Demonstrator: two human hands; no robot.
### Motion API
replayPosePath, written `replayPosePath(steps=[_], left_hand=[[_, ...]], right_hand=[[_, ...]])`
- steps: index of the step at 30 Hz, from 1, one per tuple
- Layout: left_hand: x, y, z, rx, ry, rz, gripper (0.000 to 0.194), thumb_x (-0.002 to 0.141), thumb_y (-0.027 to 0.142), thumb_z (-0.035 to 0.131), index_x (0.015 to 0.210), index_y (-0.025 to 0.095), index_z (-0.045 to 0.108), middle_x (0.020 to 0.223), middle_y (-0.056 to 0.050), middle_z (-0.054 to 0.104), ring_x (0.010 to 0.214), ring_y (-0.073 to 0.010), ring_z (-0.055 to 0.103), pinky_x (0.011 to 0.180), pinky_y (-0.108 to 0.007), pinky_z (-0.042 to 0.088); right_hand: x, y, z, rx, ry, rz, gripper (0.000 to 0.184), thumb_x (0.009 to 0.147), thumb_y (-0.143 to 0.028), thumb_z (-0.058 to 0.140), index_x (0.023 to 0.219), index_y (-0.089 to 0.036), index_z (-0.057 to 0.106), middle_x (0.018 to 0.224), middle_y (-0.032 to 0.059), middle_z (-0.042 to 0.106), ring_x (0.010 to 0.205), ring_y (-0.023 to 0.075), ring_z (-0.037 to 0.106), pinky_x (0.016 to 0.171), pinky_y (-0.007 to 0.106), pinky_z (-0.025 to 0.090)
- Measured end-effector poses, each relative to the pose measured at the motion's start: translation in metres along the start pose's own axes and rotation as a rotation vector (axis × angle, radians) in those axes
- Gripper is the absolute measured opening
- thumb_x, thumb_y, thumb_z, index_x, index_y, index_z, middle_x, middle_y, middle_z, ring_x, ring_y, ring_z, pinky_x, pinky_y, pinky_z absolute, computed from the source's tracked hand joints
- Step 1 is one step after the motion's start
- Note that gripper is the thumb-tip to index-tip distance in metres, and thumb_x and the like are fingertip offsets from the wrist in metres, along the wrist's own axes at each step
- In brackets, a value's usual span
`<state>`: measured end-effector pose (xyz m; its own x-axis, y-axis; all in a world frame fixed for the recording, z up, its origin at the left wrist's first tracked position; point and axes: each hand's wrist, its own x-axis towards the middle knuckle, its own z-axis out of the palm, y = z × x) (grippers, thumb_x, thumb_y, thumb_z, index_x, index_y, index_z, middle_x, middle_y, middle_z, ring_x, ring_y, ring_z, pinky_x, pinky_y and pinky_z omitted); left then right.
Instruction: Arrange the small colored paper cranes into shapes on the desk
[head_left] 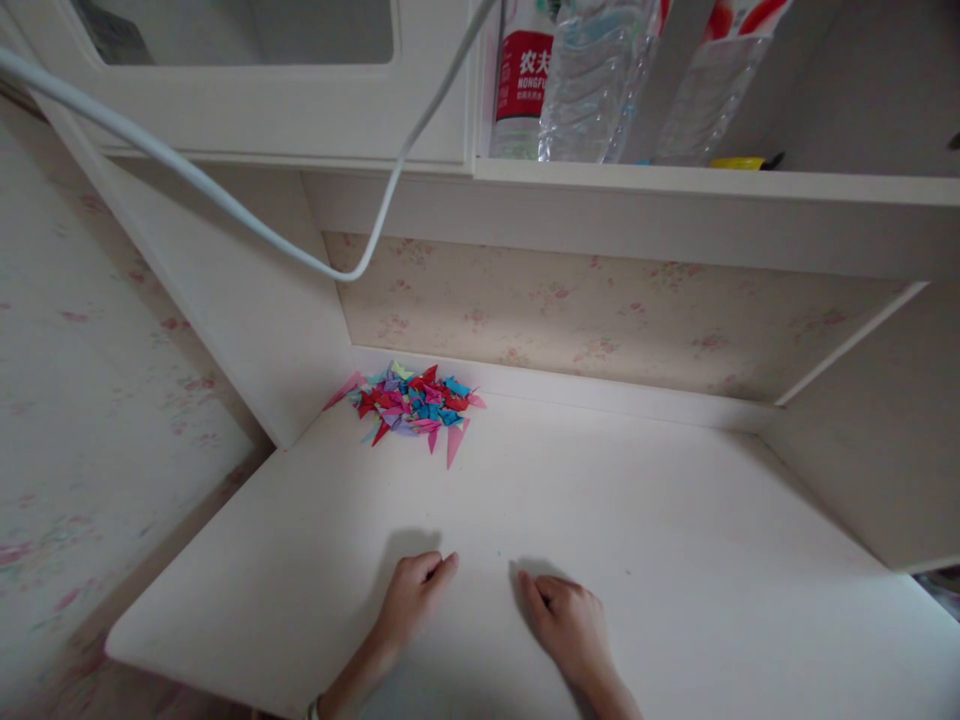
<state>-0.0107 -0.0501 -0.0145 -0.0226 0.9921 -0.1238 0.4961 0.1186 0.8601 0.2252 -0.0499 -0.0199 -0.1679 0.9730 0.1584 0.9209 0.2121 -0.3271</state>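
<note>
My left hand (418, 595) is curled into a fist over the front part of the white desk (675, 520), its thumb lying along the curled fingers. A short gap to the right, my right hand (568, 622) is closed in the same way, thumb toward the left. Nothing shows between the fingers of either hand. Beyond them, against the back-left corner of the desk, lies a heap of small folded paper pieces (416, 402) in red, blue, pink, purple and pale green; their pointed shapes look like origami cranes. Neither hand touches the heap.
A white cable (247, 222) hangs in a loop before the upper cabinet (300, 110). Plastic bottles (592, 85) and something yellow (736, 162) stand on the shelf (720, 188) above. Side panels (874, 420) bound the desk; flowered wallpaper (97, 420) covers the left wall.
</note>
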Motion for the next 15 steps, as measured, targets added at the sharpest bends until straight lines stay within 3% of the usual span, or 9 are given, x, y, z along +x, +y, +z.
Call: replayPosePath(steps=[10, 15], left_hand=[[-0.004, -0.002, 0.003, 0.065, -0.009, 0.061, 0.049, 0.09, 0.052, 0.041, 0.054, 0.02, 0.033, 0.05, 0.005, 0.03, 0.05, -0.0105, 0.033, 0.051, -0.026, 0.022], [-0.015, 0.005, 0.011, 0.445, 0.056, 0.355, 0.043, 0.095, 0.036, 0.038, 0.058, 0.019, 0.051, 0.056, -0.001, 0.052, 0.056, -0.0134, 0.049, 0.058, -0.027, 0.034]], right_hand=[[0.0, 0.0, -0.001, 0.002, -0.017, 0.011, 0.056, 0.097, -0.047, 0.034, 0.055, -0.023, 0.061, 0.057, 0.0006, 0.065, 0.055, 0.0145, 0.062, 0.051, 0.026, 0.029], [0.0, -0.001, -0.005, 0.04, 0.01, -0.005, 0.047, 0.098, -0.043, 0.036, 0.066, -0.023, 0.065, 0.064, 0.0, 0.067, 0.059, 0.014, 0.063, 0.054, 0.025, 0.035]])
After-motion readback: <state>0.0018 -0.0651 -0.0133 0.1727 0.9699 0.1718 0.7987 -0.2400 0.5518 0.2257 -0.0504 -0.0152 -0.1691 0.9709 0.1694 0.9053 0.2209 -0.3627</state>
